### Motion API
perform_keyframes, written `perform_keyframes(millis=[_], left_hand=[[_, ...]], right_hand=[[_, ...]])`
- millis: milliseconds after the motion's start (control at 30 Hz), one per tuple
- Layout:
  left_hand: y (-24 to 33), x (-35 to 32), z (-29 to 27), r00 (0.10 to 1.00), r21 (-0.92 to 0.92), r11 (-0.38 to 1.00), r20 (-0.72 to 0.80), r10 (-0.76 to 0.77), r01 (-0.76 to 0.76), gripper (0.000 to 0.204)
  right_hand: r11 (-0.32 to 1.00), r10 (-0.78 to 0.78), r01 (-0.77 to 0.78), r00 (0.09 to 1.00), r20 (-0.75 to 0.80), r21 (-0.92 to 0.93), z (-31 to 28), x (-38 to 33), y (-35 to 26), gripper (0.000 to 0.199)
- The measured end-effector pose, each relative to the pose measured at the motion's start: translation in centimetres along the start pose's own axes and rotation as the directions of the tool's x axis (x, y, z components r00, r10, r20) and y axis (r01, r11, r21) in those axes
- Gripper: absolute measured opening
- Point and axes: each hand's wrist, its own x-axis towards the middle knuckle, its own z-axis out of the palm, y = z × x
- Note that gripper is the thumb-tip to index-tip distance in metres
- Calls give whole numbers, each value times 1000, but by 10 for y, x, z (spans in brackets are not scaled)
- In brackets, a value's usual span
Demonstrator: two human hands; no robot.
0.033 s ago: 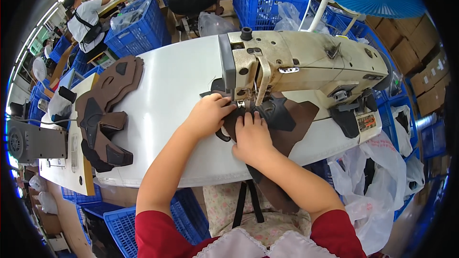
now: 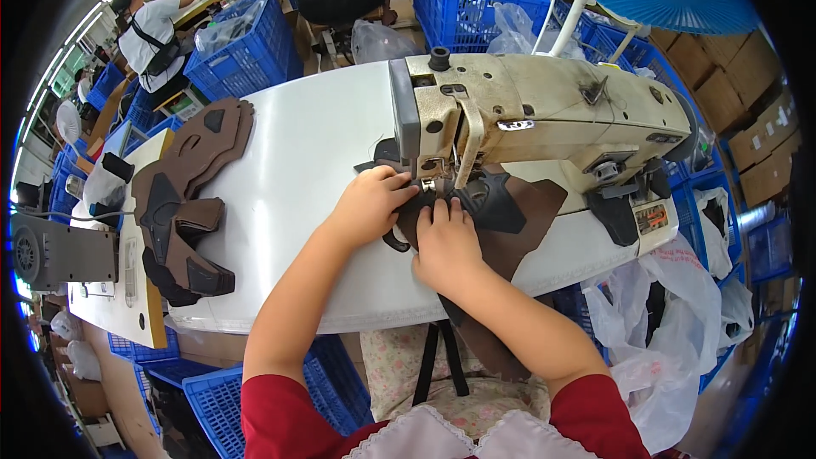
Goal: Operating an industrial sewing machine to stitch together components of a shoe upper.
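Fingers [image 2: 399,183] of left hand [image 2: 370,204] curled down flat, pinching edge of brown leather piece [image 2: 527,217] just beside needle of sewing machine [image 2: 544,110]. Right hand [image 2: 444,242] spread narrow, pressing same piece flat in front of machine (nothing gripped, only held down). Piece lying under machine head, trailing off table [image 2: 306,161] edge toward lap. Likely light, limp, slightly grippy; best held flat near seam, both sides of needle. Left of machine: stack of cut brown pieces [image 2: 183,204]. Behind machine: blue crates [image 2: 472,0] with bagged goods. Below table: blue crate [image 2: 212,399], contents unclear.
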Motion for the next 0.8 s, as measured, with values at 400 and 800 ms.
perform_keyframes(millis=[400, 800], left_hand=[[-4, -12, 15, 984, -181, 980, -172, 45, -77, 37], [-15, -14, 22, 954, -132, 987, -296, 47, -90, 31]], right_hand=[[993, 43, -52, 996, -78, -109, 16, 1, -13, 39], [976, -199, 200, 980, -21, 88, -1, -8, 25, 40]])
